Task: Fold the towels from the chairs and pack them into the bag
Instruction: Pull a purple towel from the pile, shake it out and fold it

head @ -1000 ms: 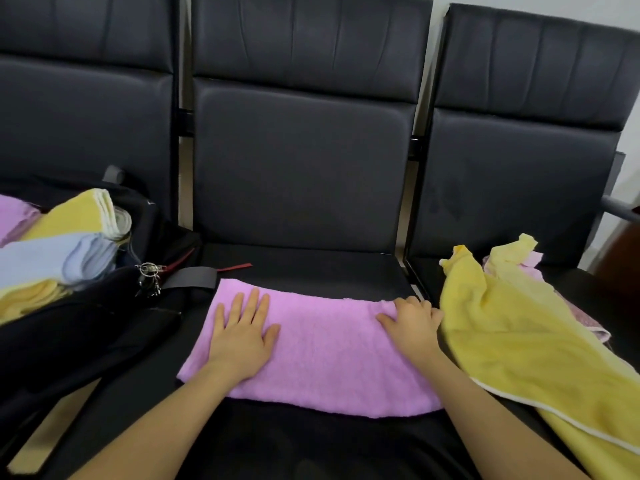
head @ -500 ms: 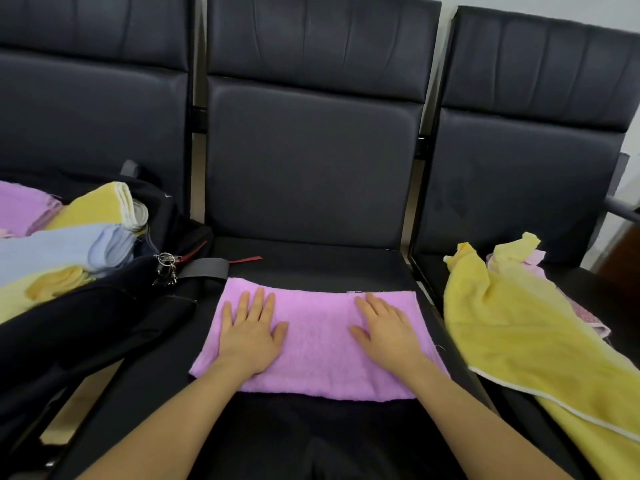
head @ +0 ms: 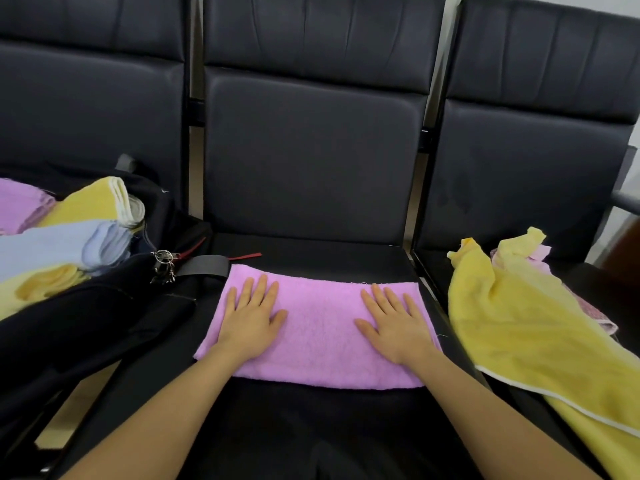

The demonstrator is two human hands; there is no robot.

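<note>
Pink towel (head: 320,337) lying folded on middle chair seat (head: 311,252). Left hand (head: 251,315) and right hand (head: 394,322) pressing flat on it, fingers released, straight. Bag (head: 86,317) sitting left, holding folded towels (head: 62,237). Yellow towel (head: 519,327) lying right.

Three dark padded chairs stand in a row; the middle chair (head: 311,150) is flanked closely on both sides. Behind its right neighbour (head: 533,140) a pale wall (head: 588,3) shows, and an armrest (head: 625,201) juts out beyond it.
</note>
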